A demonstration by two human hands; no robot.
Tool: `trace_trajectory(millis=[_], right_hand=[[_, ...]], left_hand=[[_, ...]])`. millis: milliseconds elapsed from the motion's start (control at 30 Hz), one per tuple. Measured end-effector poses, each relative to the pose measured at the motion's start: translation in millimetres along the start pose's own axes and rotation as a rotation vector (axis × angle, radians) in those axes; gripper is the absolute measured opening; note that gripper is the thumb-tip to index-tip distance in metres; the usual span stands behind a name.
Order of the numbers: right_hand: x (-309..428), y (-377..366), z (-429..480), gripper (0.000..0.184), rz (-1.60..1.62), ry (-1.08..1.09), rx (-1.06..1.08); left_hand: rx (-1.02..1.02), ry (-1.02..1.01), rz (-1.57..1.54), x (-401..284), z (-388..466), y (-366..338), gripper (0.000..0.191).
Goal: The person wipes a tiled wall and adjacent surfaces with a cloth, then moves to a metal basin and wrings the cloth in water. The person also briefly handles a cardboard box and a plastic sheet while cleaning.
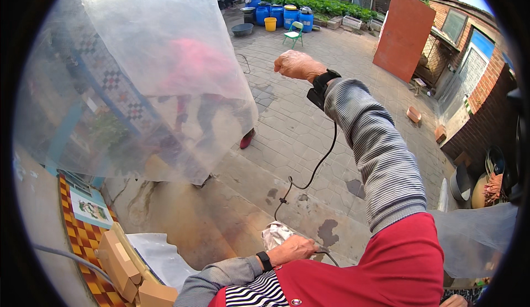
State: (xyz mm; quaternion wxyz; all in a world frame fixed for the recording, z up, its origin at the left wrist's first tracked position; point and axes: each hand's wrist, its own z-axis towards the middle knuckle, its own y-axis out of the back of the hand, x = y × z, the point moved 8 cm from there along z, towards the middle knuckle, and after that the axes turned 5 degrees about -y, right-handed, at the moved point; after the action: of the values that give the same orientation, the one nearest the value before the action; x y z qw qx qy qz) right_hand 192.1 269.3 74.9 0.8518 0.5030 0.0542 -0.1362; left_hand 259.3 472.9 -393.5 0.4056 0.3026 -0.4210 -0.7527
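Raised in front of me, my right hand (299, 65) is curled into a fist, with nothing visible in it. A black strap with a small device (318, 96) circles that wrist, and a dark cable (316, 170) hangs from it. Low before my body, my left hand (293, 250) grips a crumpled pale cloth (275, 234); a dark band is on its wrist. The cable passes behind the cloth and reappears beside the left fingers. A large translucent plastic sheet (165, 71) hangs to the left of my right hand, apart from it.
Behind the sheet stands a blurred person in pink (198, 62); one red shoe (247, 139) shows. Concrete steps (232, 199) descend to the paved yard. Cardboard boxes (118, 261) lie lower left. Another person's hand (454, 301) shows lower right. Blue barrels (276, 16) and a green folding chair (295, 33) stand far off.
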Motion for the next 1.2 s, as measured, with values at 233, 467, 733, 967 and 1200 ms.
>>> trace_trajectory(millis=[233, 467, 733, 967, 1200], right_hand=[[13.9, -12.5, 4.8, 0.027, 0.029, 0.059, 0.003], [8.7, -6.7, -6.4, 0.029, -0.002, 0.047, 0.040], [8.7, 6.0, -14.9, 0.030, 0.056, -0.009, 0.035], [-35.8, 8.1, -3.6, 0.029, 0.124, -0.080, 0.061], [-87.9, 31.3, 16.4, 0.018, 0.618, 0.094, 0.127]], left_hand=[[-0.011, 0.041, 0.033, 4.8, -0.2, 5.2, 0.016], [0.101, 0.025, 0.077, 4.0, 8.5, 6.8, 0.019], [0.040, 0.035, 0.015, -10.6, 10.7, 23.2, 0.020], [0.001, 0.022, 0.164, -41.1, 17.9, 47.9, 0.021], [-0.065, 0.003, 0.001, -69.2, 27.7, 61.5, 0.019]])
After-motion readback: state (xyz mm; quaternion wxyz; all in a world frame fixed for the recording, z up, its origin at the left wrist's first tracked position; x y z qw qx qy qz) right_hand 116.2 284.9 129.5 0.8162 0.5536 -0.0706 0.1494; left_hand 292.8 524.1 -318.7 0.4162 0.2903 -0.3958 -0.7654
